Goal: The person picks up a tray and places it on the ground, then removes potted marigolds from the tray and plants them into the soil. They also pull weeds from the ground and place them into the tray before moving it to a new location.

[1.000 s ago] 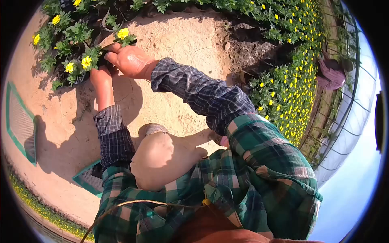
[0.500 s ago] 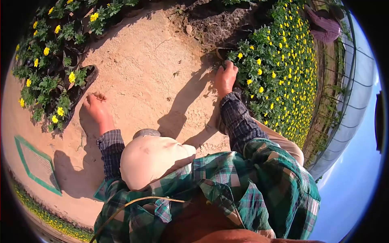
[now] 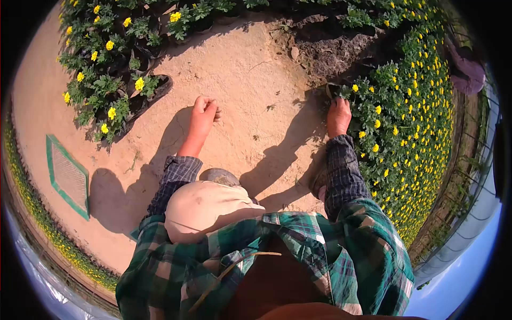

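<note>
1. The left hand (image 3: 205,111) is over the bare ground (image 3: 240,69), near the middle of the frame. Its fingers are curled in, but I can't tell if they close all the way.
2. The right hand (image 3: 339,114) is right of the middle. It is at the left edge of the big patch of yellow flower plants (image 3: 397,117). Its fingertips are by the leaves. I can't tell if they grip anything.
3. The big patch fills the right side of the frame.
4. More flower plants in dark pots (image 3: 104,85) stand at the upper left, well apart from the left hand.
5. Dark, lumpy soil (image 3: 333,53) is at the upper right of the middle.
6. A flat thing with a green frame (image 3: 52,160) lies on the ground at the left.
7. Another person (image 3: 469,74) is at the far upper right.
</note>
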The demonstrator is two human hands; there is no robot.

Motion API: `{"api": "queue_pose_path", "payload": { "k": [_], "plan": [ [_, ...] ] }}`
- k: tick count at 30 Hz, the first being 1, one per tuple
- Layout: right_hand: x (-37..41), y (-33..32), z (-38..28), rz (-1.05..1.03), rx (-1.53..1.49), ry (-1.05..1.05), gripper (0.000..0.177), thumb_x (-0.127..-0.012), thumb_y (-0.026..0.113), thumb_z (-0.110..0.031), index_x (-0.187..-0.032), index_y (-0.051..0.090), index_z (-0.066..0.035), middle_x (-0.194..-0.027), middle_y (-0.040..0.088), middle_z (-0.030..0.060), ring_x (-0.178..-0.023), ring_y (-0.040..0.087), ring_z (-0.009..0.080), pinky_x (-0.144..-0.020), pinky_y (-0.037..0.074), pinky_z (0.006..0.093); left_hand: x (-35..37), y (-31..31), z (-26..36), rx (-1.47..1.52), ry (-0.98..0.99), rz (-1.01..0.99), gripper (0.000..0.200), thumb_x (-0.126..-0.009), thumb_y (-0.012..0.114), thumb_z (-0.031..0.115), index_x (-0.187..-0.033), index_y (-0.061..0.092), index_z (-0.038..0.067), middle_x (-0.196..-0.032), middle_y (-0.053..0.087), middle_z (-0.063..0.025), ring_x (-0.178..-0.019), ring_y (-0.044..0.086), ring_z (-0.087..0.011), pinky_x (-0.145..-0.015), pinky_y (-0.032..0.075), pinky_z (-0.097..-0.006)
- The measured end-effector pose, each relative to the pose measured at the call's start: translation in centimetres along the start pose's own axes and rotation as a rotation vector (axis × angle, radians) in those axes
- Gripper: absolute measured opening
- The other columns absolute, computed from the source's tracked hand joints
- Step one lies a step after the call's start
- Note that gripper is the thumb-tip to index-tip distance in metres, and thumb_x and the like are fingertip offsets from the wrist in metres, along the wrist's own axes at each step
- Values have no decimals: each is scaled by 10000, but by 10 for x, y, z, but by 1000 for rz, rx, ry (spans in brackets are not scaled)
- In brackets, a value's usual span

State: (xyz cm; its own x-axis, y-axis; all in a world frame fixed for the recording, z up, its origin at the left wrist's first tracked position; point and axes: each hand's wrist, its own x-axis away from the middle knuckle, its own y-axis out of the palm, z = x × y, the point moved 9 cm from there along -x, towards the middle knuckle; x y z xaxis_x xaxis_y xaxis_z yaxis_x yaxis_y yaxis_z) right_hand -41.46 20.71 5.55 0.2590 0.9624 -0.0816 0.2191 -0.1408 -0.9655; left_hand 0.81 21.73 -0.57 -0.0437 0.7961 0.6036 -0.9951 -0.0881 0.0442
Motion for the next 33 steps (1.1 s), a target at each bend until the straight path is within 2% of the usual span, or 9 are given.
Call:
{"api": "queue_pose_path", "payload": {
  "k": [6, 11, 15, 17, 21, 22, 25, 28, 33],
  "plan": [
    [-19, -19, -48, -13, -114, -50, 67, -805, 574, -78, -850, 568, -28, -828, 575, 163, -785, 570, 373, -676, 459, 443, 8, 7, -37, -15, -49, -60, 130, -928, 529, 150, -1006, 481, 58, -815, 587, -38, -673, 573, -102, -583, 487, -255],
    [-37, 2, -194, -162, -441, -350, 92, -794, 595, -83, -856, 575, -18, -845, 591, 185, -805, 580, 381, -688, 468, 442, 10, -2, -32, 56, -25, -47, 166, -905, 557, 129, -1000, 471, 24, -774, 560, -50, -603, 567, -114, -514, 489, -273],
    [-35, 39, -325, -243, -410, -776, 79, -822, 581, -79, -876, 569, -24, -830, 584, 171, -765, 581, 388, -637, 476, 444, 2, -63, -17, 539, -31, 247, 253, -915, 547, 103, -1113, 410, 23, -1001, 513, -116, -872, 595, -258, -742, 527, -386],
    [-30, 53, -376, -249, -381, -907, 61, -817, 543, -58, -862, 555, -19, -831, 566, 163, -758, 591, 376, -637, 486, 446, -16, -92, -19, 883, -51, 209, 272, -911, 546, 122, -1114, 410, 3, -1105, 488, -163, -1049, 531, -314, -900, 478, -424],
    [-10, 92, -422, -301, -218, -1098, 179, -775, 544, -78, -946, 562, -31, -894, 571, 146, -801, 618, 329, -675, 514, 398, -34, -122, 21, 1001, 66, 224, 290, -919, 452, 97, -1137, 402, -87, -1206, 465, -253, -1166, 447, -372, -1060, 352, -479],
    [-8, 90, -421, -280, -277, -1081, 178, -787, 539, -90, -954, 566, -35, -903, 562, 148, -833, 611, 327, -693, 512, 397, -24, -121, 26, 1038, -42, 472, 297, -918, 426, 88, -1143, 404, -104, -1239, 438, -263, -1196, 428, -382, -1070, 348, -490],
    [-10, 59, -389, -210, -573, -891, 177, -812, 534, -70, -985, 551, -38, -906, 558, 158, -814, 592, 353, -688, 503, 418, -48, -132, 20, 1057, 76, 256, 305, -901, 416, 54, -1139, 385, -134, -1260, 397, -261, -1204, 413, -378, -1057, 388, -500],
    [-20, 25, -299, -28, -780, -582, 190, -799, 593, -22, -988, 584, -37, -872, 564, 164, -750, 585, 344, -652, 494, 399, -49, -125, -1, 1060, -45, 287, 256, -923, 409, 77, -1090, 441, -115, -1135, 472, -215, -1089, 491, -336, -987, 449, -462],
    [-13, 16, -46, 204, -739, 469, 116, -911, 562, -95, -979, 535, -6, -843, 585, 67, -624, 615, 127, -519, 527, 254, -42, -99, -31, 1033, -141, 115, 258, -948, 436, 160, -1091, 495, -48, -1061, 536, -150, -988, 525, -257, -861, 466, -395]
  ]
}}
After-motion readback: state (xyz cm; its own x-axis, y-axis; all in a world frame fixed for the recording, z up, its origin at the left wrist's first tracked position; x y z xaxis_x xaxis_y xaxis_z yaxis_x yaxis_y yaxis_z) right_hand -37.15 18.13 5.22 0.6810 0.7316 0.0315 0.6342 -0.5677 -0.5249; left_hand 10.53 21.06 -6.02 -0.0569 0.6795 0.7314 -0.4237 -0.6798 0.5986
